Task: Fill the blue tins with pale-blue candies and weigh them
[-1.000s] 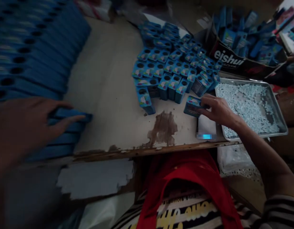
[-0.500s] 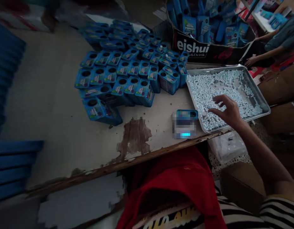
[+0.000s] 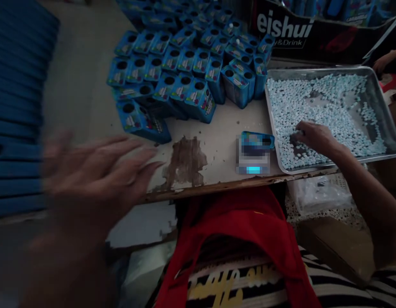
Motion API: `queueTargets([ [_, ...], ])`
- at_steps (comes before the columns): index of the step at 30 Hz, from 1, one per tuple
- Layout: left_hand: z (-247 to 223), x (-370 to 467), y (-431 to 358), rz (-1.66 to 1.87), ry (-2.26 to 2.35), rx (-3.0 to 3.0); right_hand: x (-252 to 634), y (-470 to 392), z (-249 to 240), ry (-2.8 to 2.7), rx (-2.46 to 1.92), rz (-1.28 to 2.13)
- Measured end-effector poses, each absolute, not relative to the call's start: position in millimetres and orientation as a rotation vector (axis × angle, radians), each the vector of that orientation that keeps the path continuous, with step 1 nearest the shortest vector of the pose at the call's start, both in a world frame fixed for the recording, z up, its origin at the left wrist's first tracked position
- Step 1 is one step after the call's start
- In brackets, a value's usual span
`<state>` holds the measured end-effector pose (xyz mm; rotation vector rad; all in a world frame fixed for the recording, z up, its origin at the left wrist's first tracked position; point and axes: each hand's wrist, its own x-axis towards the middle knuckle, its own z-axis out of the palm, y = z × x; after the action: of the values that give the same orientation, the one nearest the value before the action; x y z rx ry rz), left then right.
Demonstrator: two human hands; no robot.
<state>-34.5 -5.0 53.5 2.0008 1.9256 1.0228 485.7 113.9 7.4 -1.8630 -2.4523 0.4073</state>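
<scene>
Pellets [image 3: 332,100], small, rounded and pale blue shading to white, lie scattered in a shallow metal tray [image 3: 382,107] at the person's right end of the table [image 3: 218,158]; they lie thick along the near left part and the back, and thin out to bare metal towards the right, with another bare patch close by the fingertips.

Right hand [image 3: 316,136] reaches into the tray from the near side, back of the hand up, fingers bent and tips down among the pellets; I cannot tell from where I stand whether it pinches any; its forearm slants in over the tray's near edge, elbow out to the side.

Left hand [image 3: 101,171] is a blur above the near edge of the table, palm down, fingers stretched out towards the middle; its grip is loose and released, the hand well apart from the tray.

Just left of the tray sits a small device [image 3: 253,159] with a bright blue display, and at its back edge lies a blue box [image 3: 257,139]; further left, many blue boxes [image 3: 199,96] stand in a cluster, round dark holes in their tops; behind the tray is a black carton [image 3: 313,47] marked "eishui".
</scene>
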Motion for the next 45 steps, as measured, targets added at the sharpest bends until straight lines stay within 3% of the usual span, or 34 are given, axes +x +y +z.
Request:
queueTargets([
  [4,26,5,15,0.839,1.643,2.418,493,115,23,-1.776,-1.77,0.958],
  [9,2,47,35,0.955,1.413,2.21,486,95,30,-1.233,-1.684,1.447],
  [17,-10,73,51,0.933,1.264,1.753,472,84,45,-1.506,-1.772,1.296],
  [25,-27,118,71,0.99,1.035,1.737,456,87,55,-2.102,-1.681,0.722],
  [27,-20,125,77,1.016,0.99,1.89,442,80,48,-1.929,-1.631,0.768],
  [34,27,169,98,1.182,0.819,2.553,396,68,15,-0.615,-1.259,1.584],
  [40,17,184,112,1.209,0.832,2.654,382,72,9,-0.071,-1.076,1.678],
  [45,8,167,109,1.291,1.052,2.227,378,75,10,0.044,-1.003,1.738],
])
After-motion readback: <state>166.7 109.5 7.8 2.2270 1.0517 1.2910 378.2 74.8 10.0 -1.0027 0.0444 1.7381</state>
